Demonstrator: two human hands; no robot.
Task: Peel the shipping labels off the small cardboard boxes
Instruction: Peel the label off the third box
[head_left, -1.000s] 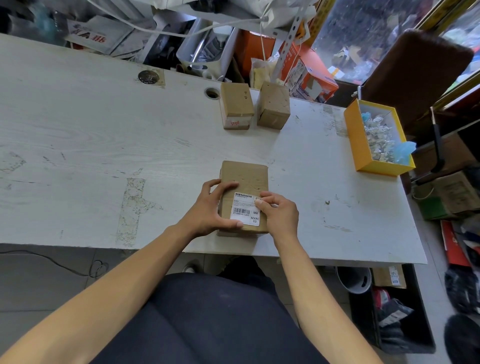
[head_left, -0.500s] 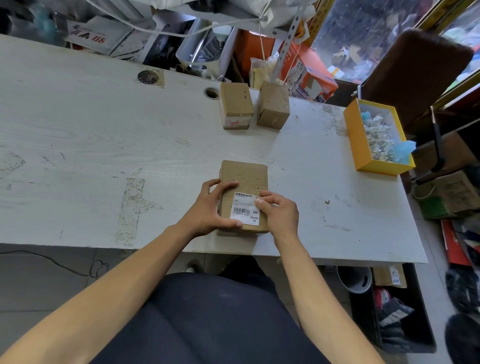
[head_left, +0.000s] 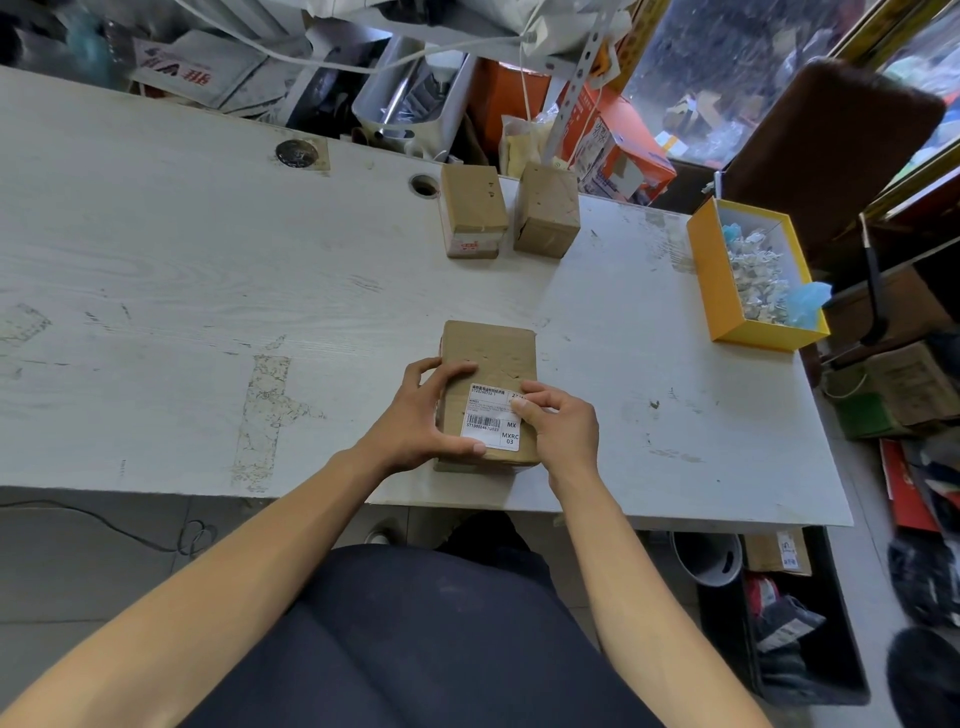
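Note:
A small brown cardboard box (head_left: 493, 353) lies flat near the front edge of the white table (head_left: 182, 312). A white shipping label (head_left: 488, 415) with a barcode is stuck on its near half. My left hand (head_left: 421, 415) grips the box's left side, thumb on the label's near corner and fingers curled over the top. My right hand (head_left: 561, 426) is at the box's right side, its curled fingertips picking at the label's far right corner. Two more small cardboard boxes (head_left: 472, 208) (head_left: 548, 208) stand at the table's back edge.
An open yellow box (head_left: 711, 291) with crumpled white and blue scraps sits at the table's right end. Clutter crowds behind the table's back edge. A cable hole (head_left: 425, 185) is beside the far boxes. A bucket (head_left: 706, 558) and bins are on the floor at right.
Hardly anything moved. My right fingertips have shifted slightly on the label's far right corner; the box and my left hand stay put.

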